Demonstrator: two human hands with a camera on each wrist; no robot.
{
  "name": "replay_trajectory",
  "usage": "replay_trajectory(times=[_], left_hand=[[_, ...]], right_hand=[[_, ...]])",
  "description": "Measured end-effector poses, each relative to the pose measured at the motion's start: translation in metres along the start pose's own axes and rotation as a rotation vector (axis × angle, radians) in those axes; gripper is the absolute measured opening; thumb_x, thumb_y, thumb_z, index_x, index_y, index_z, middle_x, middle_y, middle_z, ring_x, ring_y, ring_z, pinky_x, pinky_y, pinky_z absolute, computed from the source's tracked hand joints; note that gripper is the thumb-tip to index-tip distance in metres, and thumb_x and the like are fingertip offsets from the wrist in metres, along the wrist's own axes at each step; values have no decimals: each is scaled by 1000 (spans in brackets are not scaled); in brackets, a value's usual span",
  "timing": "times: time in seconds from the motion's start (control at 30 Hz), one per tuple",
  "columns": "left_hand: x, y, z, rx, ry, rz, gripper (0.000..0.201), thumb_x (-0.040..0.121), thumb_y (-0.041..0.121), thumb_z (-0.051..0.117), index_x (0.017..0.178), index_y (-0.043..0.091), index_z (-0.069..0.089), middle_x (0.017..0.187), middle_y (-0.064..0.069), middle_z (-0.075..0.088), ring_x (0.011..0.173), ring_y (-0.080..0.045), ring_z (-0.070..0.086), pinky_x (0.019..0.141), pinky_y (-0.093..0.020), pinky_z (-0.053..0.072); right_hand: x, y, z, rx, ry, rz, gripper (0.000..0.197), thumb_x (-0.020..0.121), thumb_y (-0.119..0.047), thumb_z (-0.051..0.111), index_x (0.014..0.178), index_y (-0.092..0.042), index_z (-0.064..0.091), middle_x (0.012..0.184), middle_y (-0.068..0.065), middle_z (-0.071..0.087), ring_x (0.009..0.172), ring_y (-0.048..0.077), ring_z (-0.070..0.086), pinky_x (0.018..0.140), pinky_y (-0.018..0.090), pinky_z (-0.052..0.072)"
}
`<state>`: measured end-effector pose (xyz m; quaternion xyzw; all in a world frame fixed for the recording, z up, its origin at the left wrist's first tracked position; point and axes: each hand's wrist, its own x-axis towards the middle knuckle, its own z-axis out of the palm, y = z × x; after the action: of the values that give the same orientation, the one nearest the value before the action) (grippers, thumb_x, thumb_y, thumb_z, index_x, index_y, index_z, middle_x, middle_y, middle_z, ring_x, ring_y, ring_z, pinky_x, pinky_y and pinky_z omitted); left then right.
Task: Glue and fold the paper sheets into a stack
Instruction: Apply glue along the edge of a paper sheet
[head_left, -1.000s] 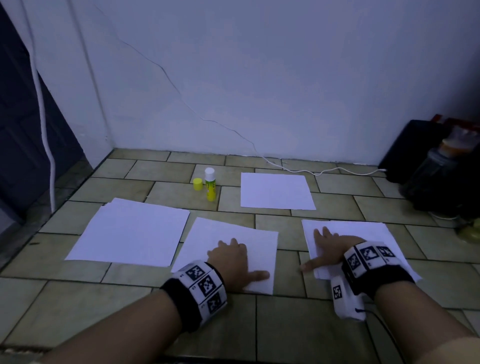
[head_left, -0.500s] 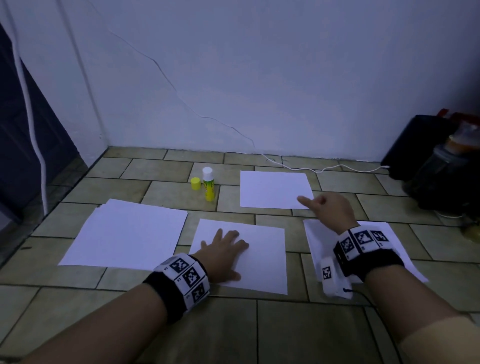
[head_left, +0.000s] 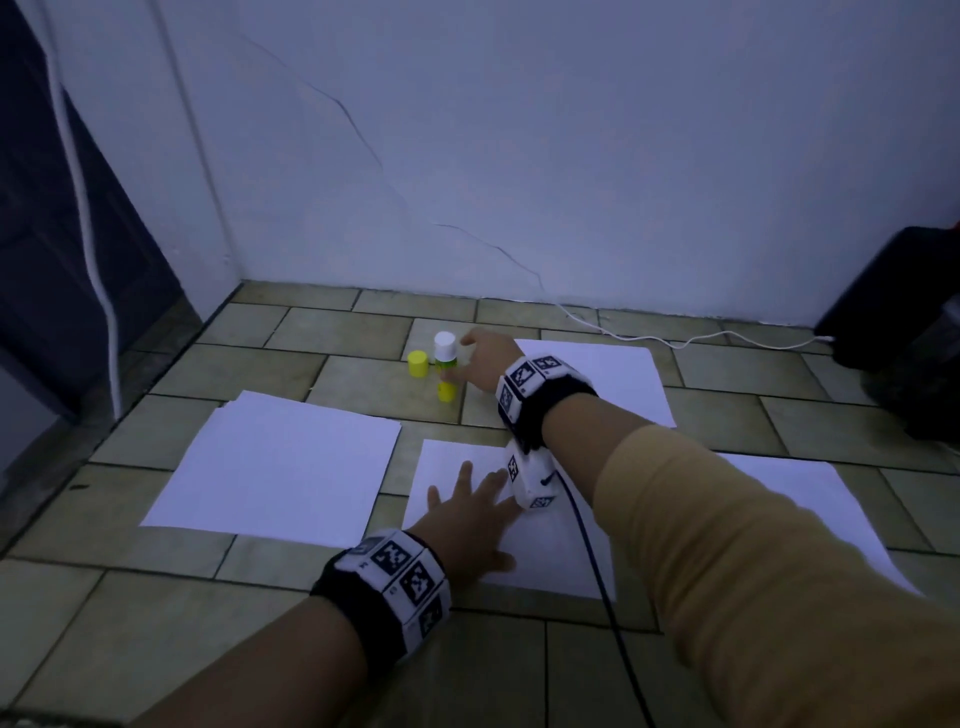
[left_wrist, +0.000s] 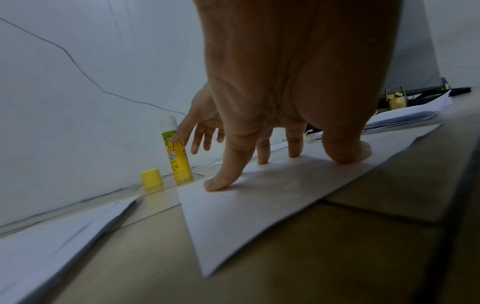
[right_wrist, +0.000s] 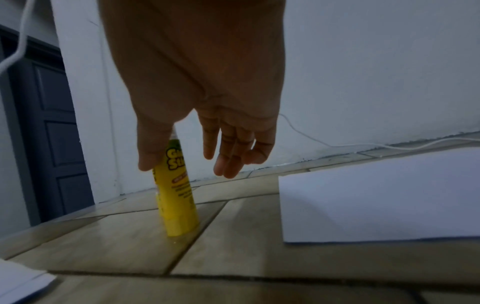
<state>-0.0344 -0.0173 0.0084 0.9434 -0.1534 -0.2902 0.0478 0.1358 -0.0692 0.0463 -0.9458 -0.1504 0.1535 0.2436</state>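
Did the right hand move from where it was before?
Yes. The right hand left the near right paper and went forward and left to the glue stick, which stands by its yellow cap.

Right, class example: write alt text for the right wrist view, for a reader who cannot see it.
A right hand reaches down to an upright yellow glue stick on a tiled floor, thumb at its side, fingers open and apart from it. A white paper sheet lies to the right, a white wall behind.
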Motion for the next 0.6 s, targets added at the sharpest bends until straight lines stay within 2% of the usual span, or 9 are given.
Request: replay_trajectory(times=[0.13, 0.2, 0.27, 0.33, 0.4, 0.43, 0.5, 0.53, 0.6], left_hand=[[0, 2, -1, -3, -14, 5, 76, 96, 42, 52, 154, 34, 4, 160, -3, -5, 145, -37, -18, 112, -66, 4], [1, 2, -1, -11, -14, 6, 75, 96, 42, 52, 154, 33, 4, 160, -4, -6, 145, -37, -18, 113, -65, 3], [1, 1, -1, -23, -9, 8, 74, 95, 42, 53, 154, 32, 8, 160, -2, -6, 145, -36, -17, 113, -65, 5], [1, 0, -1, -27, -5, 9, 73, 95, 42, 54, 153, 30, 11, 160, 0, -7, 146, -36, -16, 113, -65, 6], [0, 0, -1, -25, 4, 6, 74, 95, 43, 53, 153, 31, 9, 161, 2, -10, 146, -35, -15, 113, -65, 7], [-1, 1, -1, -26, 9, 2, 75, 95, 43, 53, 153, 32, 7, 161, 2, -10, 146, -34, -15, 113, -64, 7], [-2, 3, -2, -35, 18, -8, 76, 95, 43, 52, 154, 33, 6, 161, 3, -10, 146, -34, -15, 114, -63, 7], [-1, 3, -2, -38, 24, -14, 76, 95, 43, 52, 153, 33, 5, 161, 3, -11, 146, -34, -15, 114, -63, 7], [0, 5, -1, -35, 32, -24, 75, 96, 44, 51, 153, 37, 4, 160, 5, -15, 146, -35, -16, 114, -63, 7]], right_hand=[[7, -10, 3, -169, -12, -47, 47, 91, -43, 57, 111, -1, 66, 106, 16, 66, 99, 31, 62, 71, 28, 39], [5, -10, 2, -180, -19, -42, 43, 93, -42, 53, 94, 0, 66, 91, 15, 61, 86, 27, 57, 69, 28, 35], [-1, -6, 0, -42, 10, -53, 32, 93, -35, 53, 78, -7, 55, 85, 13, 53, 81, 23, 49, 69, 28, 32], [-17, -1, -7, 201, 24, -77, 27, 90, -37, 50, 82, -11, 49, 87, 12, 51, 79, 23, 48, 67, 29, 33], [-37, 4, -19, 419, -70, -14, 26, 87, -38, 45, 92, -13, 48, 90, 10, 50, 69, 23, 52, 58, 26, 41], [-49, 8, -27, 435, -155, 26, 21, 92, -33, 45, 99, -13, 48, 91, 10, 49, 65, 21, 55, 52, 23, 43], [-67, 22, -43, 233, -256, 44, 19, 97, -28, 48, 110, -14, 50, 96, 11, 52, 66, 20, 56, 48, 22, 45], [-75, 32, -50, 132, -235, 26, 26, 93, -30, 57, 115, -16, 53, 97, 11, 56, 66, 19, 56, 49, 19, 45], [-89, 49, -60, 144, -102, 33, 43, 78, -28, 76, 116, -18, 59, 88, 7, 63, 59, 14, 53, 51, 19, 43]])
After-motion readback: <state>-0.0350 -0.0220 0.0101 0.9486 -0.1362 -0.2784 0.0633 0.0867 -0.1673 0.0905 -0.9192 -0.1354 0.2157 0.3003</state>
